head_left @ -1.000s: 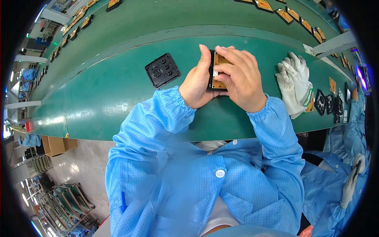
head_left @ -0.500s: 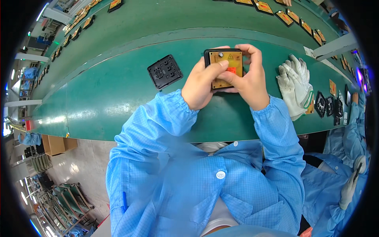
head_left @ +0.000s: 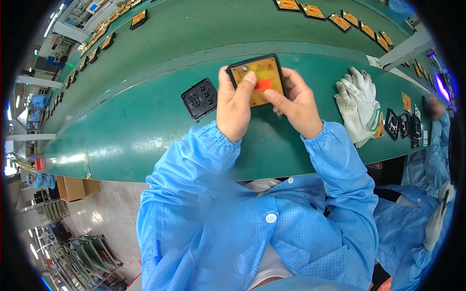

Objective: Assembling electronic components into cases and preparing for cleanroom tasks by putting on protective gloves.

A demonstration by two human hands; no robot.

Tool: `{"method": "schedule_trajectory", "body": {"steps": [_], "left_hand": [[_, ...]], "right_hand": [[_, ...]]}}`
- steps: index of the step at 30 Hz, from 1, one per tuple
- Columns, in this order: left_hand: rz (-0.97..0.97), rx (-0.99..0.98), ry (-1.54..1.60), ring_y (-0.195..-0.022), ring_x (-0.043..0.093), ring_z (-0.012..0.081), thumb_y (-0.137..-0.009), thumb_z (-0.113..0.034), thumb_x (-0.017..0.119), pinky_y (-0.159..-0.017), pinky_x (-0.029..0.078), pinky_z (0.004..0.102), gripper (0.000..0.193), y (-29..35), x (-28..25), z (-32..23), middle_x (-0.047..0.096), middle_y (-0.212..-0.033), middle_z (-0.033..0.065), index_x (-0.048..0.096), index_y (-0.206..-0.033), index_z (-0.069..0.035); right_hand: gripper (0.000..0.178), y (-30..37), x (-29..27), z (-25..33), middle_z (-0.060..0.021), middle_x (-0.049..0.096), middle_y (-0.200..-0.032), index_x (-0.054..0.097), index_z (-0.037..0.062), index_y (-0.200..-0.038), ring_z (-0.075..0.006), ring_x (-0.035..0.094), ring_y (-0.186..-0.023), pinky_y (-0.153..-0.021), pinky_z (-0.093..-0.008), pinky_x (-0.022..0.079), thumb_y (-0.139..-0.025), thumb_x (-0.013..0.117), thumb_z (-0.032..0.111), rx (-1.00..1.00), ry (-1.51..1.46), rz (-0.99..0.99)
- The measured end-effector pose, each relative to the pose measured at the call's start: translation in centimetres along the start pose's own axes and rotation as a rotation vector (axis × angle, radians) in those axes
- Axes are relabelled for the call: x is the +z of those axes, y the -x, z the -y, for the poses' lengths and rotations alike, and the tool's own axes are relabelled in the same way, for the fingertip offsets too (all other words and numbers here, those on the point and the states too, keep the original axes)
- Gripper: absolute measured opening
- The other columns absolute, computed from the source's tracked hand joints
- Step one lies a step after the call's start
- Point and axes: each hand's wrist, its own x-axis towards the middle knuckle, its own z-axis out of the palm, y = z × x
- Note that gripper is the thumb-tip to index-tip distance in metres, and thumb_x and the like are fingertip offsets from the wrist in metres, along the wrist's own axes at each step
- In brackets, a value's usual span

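So you've got the amber-faced module (head_left: 266, 72) up in the upper middle of the frame, canted a bit and looking clear of the green surface (head_left: 131, 131). Your left hand (head_left: 234, 106) has its fingers closed on the left side, thumb flat on the face just left of the red patch (head_left: 262, 85). Your right hand (head_left: 300, 104) has the right side, thumb on the lower right of the face, fingers mostly tucked behind, so can't tell how tightly. I'd guess it's light and stiff, kinda slick for bare skin, and the board face is probably the delicate bit. Personally I'd hold it by the black rim (head_left: 253, 60) and keep thumbs off the board.
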Motion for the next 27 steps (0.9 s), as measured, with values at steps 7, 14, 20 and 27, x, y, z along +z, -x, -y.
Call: {"method": "schedule_trajectory", "body": {"steps": [7,14,20,27], "left_hand": [[-0.024,0.006,-0.038,-0.098,0.055,0.0152,-0.098,-0.019,0.049,-0.084,0.047,0.0304,0.030,-0.2,-0.1,0.5,0.054,-0.109,0.0095,0.035,-0.120,-0.005],[0.019,-0.015,-0.131,-0.093,0.057,0.0161,-0.096,-0.019,0.049,-0.080,0.049,0.0294,0.030,0.6,0.2,0.1,0.054,-0.107,0.0103,0.035,-0.119,-0.005],[0.062,-0.124,-0.341,-0.051,0.052,0.0086,-0.092,-0.022,0.056,-0.041,0.038,0.0209,0.031,-3.7,1.0,-1.3,0.061,-0.087,0.0071,0.042,-0.116,-0.007],[0.003,-0.269,-0.690,-0.057,0.061,0.0176,-0.088,-0.017,0.058,-0.045,0.051,0.0217,0.032,-24.6,-0.7,1.7,0.063,-0.090,0.0124,0.053,-0.114,0.001]], "right_hand": [[0.034,0.3,0.5,-0.1,-0.0040,0.061,-0.078,0.050,0.0030,-0.111,-0.0053,0.054,-0.056,-0.045,-0.0180,0.041,-0.089,0.066,0.024,0.138,-0.005,0.012],[0.026,0.6,0.8,-0.5,-0.0035,0.060,-0.074,0.048,0.0039,-0.104,-0.0055,0.053,-0.053,-0.044,-0.0173,0.039,-0.093,0.060,0.024,0.071,-0.083,-0.027],[0.044,1.1,-1.0,1.4,-0.0069,0.062,-0.082,0.040,0.0002,-0.127,-0.0081,0.054,-0.055,-0.046,-0.0206,0.040,-0.093,0.059,0.021,0.225,-0.109,-0.075],[0.055,10.7,-8.1,6.0,-0.0052,0.065,-0.081,0.040,0.0019,-0.134,-0.0074,0.056,-0.062,-0.053,-0.0211,0.042,-0.084,0.064,0.002,-0.021,0.404,-0.040]]}}
